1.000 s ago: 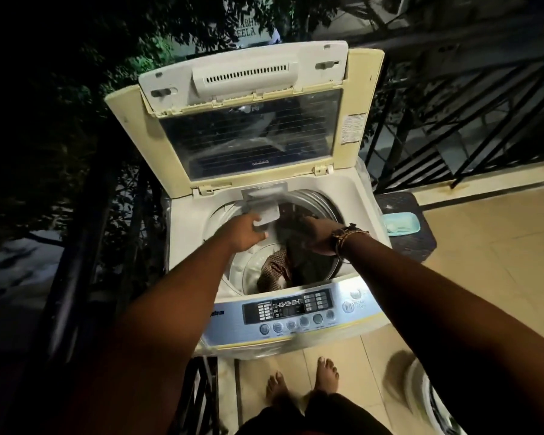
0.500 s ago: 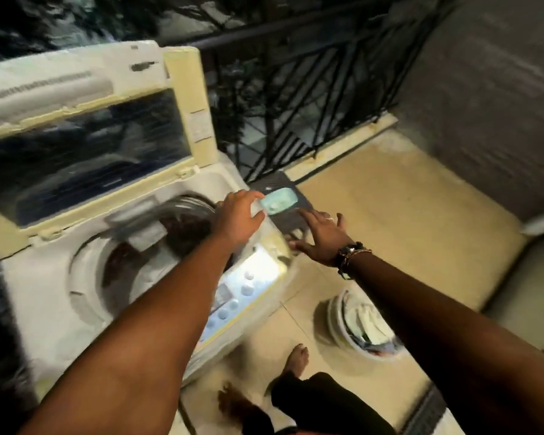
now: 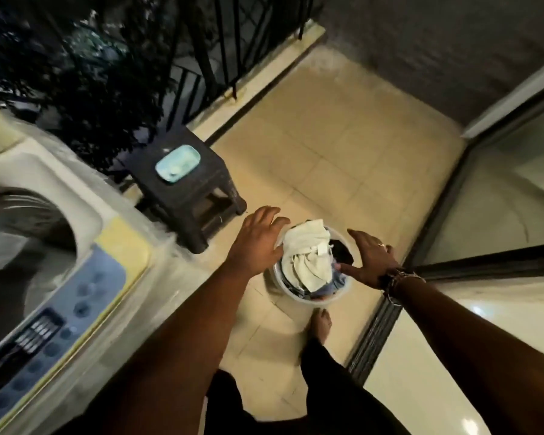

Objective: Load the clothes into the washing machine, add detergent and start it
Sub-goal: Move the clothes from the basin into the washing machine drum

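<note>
Clothes point(image 3: 308, 262) fill the bucket point(image 3: 296, 298); your left hand point(image 3: 258, 243) and right hand point(image 3: 371, 262) hover, fingers apart, loading unfinished.

Both forearms come into frame bare, no sleeves anywhere up to the lower edge of the picture. On the right wrist, right of centre, sits a stack of bracelets point(image 3: 401, 279), dark beads with a lighter metallic strand beside them. The right hand point(image 3: 372, 262) wears a ring point(image 3: 381, 245), a small bright glint on one finger. The left hand point(image 3: 258, 243) wears nothing. Down at bottom centre, dark trousers point(image 3: 321, 400), and one bare foot point(image 3: 321, 321) pokes out from them, no shoe or sock.
</note>
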The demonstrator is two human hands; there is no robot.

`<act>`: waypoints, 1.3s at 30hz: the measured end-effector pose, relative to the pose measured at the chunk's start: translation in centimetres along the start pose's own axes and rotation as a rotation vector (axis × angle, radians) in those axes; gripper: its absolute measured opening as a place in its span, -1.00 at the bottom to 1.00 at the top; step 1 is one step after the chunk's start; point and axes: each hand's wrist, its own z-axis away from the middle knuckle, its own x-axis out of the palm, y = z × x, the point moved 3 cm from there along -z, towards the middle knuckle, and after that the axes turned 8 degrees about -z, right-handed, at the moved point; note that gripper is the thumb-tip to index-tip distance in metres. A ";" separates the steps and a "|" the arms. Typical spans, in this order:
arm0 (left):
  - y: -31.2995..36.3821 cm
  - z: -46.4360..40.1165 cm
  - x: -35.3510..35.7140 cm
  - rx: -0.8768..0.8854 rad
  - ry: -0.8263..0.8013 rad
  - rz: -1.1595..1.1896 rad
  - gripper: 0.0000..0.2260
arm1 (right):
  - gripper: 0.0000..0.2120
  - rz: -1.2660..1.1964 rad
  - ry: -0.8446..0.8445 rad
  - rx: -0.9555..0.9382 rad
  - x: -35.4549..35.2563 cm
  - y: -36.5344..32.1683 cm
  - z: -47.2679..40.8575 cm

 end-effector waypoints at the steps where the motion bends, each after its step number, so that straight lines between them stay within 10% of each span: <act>1: 1.1 -1.0 2.1 -0.049 -0.025 -0.009 -0.48 | 0.08 -0.009 -0.030 -0.024 0.9 1.8 -1.1; 9: 5.2 -7.9 20.6 -0.392 -0.253 0.044 -0.14 | 0.17 0.059 -0.119 -0.289 8.0 12.1 -12.6; 19: 4.3 -11.4 42.0 -0.385 -0.410 0.278 0.45 | 0.47 0.361 -0.266 -0.388 20.8 13.5 -28.6; 26: 4.2 -11.5 46.9 -0.347 -0.216 0.300 0.03 | -0.20 0.273 -0.123 -0.239 26.7 13.5 -30.3; 39: 4.4 -11.1 30.3 -0.104 -0.183 0.102 -0.47 | -0.48 0.341 -0.063 -0.377 14.9 8.8 -21.4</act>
